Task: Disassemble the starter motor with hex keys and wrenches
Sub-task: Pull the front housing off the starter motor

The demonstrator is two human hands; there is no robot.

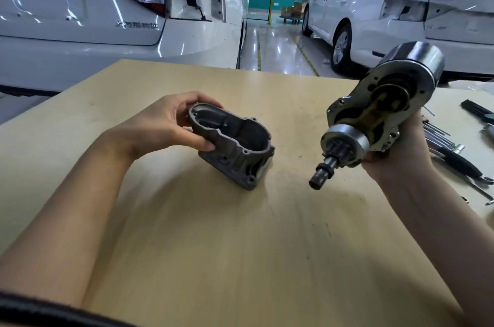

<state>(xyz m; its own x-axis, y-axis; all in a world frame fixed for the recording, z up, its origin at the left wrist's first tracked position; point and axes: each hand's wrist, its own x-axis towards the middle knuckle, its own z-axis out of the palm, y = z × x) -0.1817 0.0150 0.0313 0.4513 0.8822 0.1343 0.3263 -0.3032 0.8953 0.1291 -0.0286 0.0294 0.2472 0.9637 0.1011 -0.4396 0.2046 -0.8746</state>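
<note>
Grey housing [235,144] gripped left [171,123], motor body [379,110] (tilted) right [395,144].

Tools [459,158] cut off at right edge.

Open tabletop [240,246] between housing [235,144] and tools [459,155] at right edge.

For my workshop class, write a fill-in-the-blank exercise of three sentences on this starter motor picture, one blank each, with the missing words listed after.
1. The grey cast housing is gripped by the person's ____ hand.
2. The right hand holds the motor body with its pinion gear pointing ____ the camera.
3. The hex keys lie on the table, on the person's ____ side.

Missing words: left; toward; right
</note>
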